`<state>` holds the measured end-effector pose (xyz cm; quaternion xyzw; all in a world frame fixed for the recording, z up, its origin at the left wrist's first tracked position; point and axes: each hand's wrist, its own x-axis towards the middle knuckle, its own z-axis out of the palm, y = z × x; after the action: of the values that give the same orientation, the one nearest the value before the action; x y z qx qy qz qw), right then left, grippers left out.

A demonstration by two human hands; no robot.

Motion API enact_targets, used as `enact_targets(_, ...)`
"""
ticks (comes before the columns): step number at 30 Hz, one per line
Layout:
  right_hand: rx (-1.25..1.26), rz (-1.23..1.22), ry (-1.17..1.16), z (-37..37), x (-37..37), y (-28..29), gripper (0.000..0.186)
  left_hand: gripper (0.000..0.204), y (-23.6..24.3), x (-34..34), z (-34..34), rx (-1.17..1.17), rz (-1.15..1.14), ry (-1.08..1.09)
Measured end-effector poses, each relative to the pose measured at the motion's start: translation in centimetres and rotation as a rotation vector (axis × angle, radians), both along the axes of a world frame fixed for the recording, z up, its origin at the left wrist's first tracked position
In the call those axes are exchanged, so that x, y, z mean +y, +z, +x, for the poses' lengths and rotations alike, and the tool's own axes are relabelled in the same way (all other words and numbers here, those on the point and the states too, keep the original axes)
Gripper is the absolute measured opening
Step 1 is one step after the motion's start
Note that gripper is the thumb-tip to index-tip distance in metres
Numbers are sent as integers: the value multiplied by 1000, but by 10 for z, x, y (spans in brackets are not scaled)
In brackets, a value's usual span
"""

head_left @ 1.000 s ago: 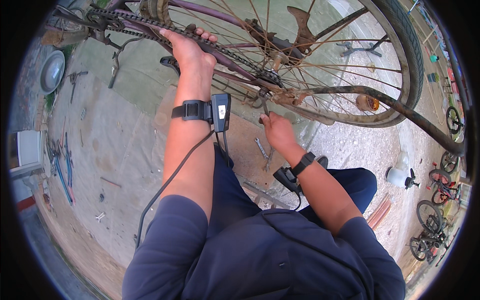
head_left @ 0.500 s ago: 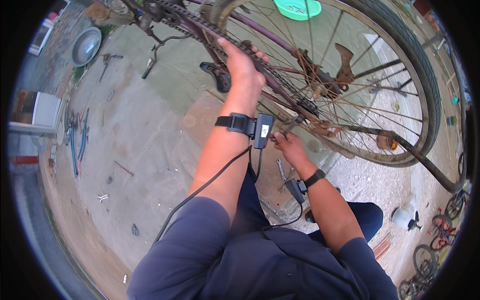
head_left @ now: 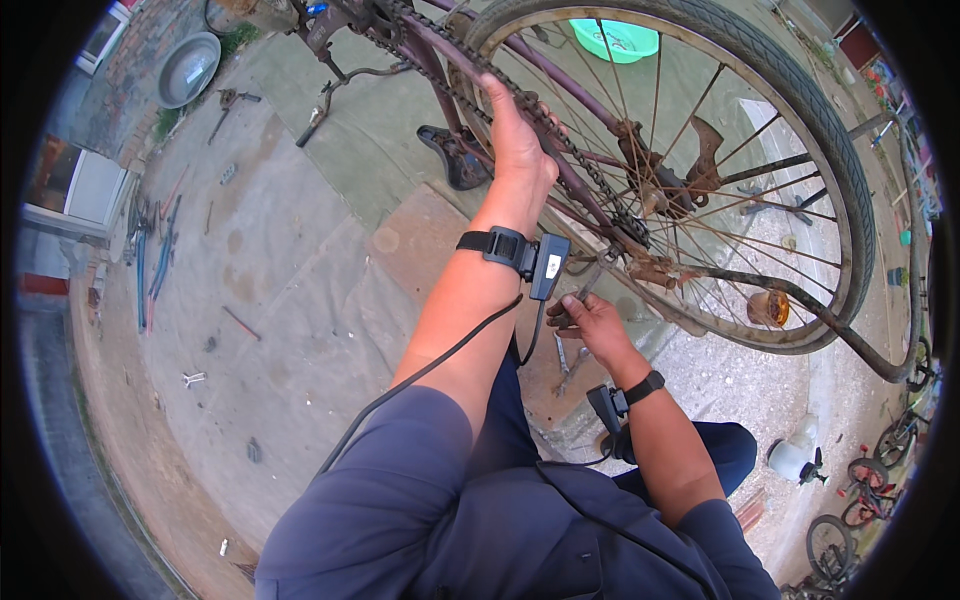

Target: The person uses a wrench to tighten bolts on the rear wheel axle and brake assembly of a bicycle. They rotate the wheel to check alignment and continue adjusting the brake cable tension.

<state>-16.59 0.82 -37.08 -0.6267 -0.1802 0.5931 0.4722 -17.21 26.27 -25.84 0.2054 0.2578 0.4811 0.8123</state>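
The left grip (head_left: 520, 150) is closed around a purple tube (head_left: 580, 192) of the bike (head_left: 650, 272), thumb on the near side and fingertips showing on the far side, close by the chain (head_left: 594, 180). The right grip (head_left: 600, 325) is curled, pinching the wrench (head_left: 589, 283) with the thumb laid along its handle. The wrench slants up and away from the right grip, its far end at the rear hub area; whether it sits on a nut cannot be told.

So the bike lies beyond the right grip and runs through the left grip: the tube and chain pass from beyond the left grip down toward the hub, just above the right grip. The wheel (head_left: 855, 200) stands to the right of the left grip and rises beyond the right grip. A saddle (head_left: 450, 158) is just left of the left grip, a crank (head_left: 340, 85) farther left. A rusty bar (head_left: 855, 352) reaches out to the right of the right grip.

Below the right grip, loose wrenches (head_left: 562, 350) lie on a board (head_left: 410, 240). A jar (head_left: 768, 308) is to its right, seen past the spokes; a white bottle (head_left: 793, 460) is lower right. A green basin (head_left: 640, 45) lies beyond the left grip, and a grey basin (head_left: 190, 70) well to its left.
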Motion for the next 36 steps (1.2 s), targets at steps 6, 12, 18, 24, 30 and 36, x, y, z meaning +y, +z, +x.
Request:
enact_targets(6, -1, 4, -14, -1, -2, 1, 29, 74, -2, 1, -1, 3, 15, -2)
enact_targets(12, -6, -16, -28, -1, -2, 2, 32, 74, 1, -1, -2, -32, 12, 4)
enact_targets(18, -29, -28, -16, 1, -5, -2, 31, 74, 3, -2, -2, -7, 18, 0)
enact_targets(24, -151, 40, 60, 5, -25, -10, 32, 74, 5, -2, -5, -52, -35, -34)
enact_targets(30, -303, 150, 6, 5, -46, 14, 36, 78, 7, -2, -4, -24, -13, -30)
enact_targets(36, -688, 56, 11, 20, -57, 53, 42, 75, 7, -2, -4, -34, -19, -32)
